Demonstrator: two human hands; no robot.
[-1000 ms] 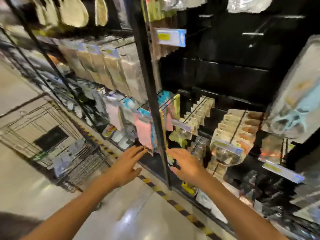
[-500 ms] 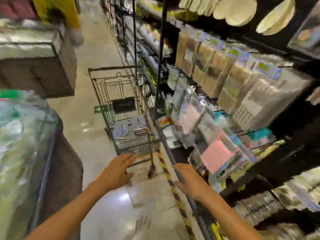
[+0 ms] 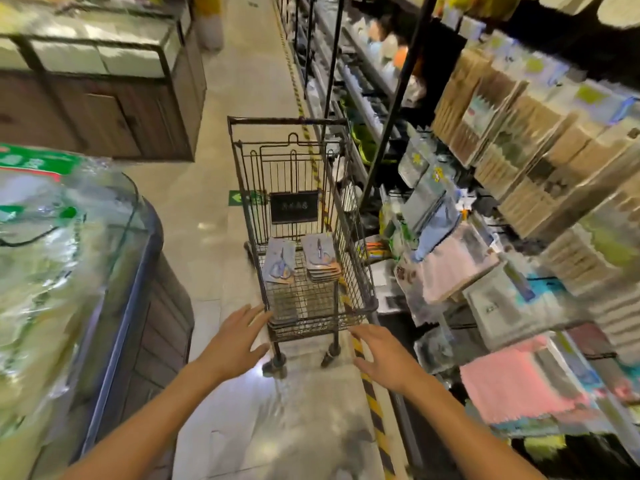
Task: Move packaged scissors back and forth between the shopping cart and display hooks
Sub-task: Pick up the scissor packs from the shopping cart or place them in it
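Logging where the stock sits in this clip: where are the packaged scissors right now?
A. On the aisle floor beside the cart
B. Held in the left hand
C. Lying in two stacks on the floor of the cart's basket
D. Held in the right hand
C. The packaged scissors lie in two side-by-side stacks inside the shopping cart, while the left hand and right hand are both open and hold nothing, just short of the cart's near end.

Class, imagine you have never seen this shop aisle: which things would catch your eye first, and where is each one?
The dark wire shopping cart stands mid-aisle, with two stacks of packaged scissors lying in its basket. Both arms stretch toward it, the left hand and right hand open and empty near its closest end. On the right, the crowded display rack shows bright pink cloths.
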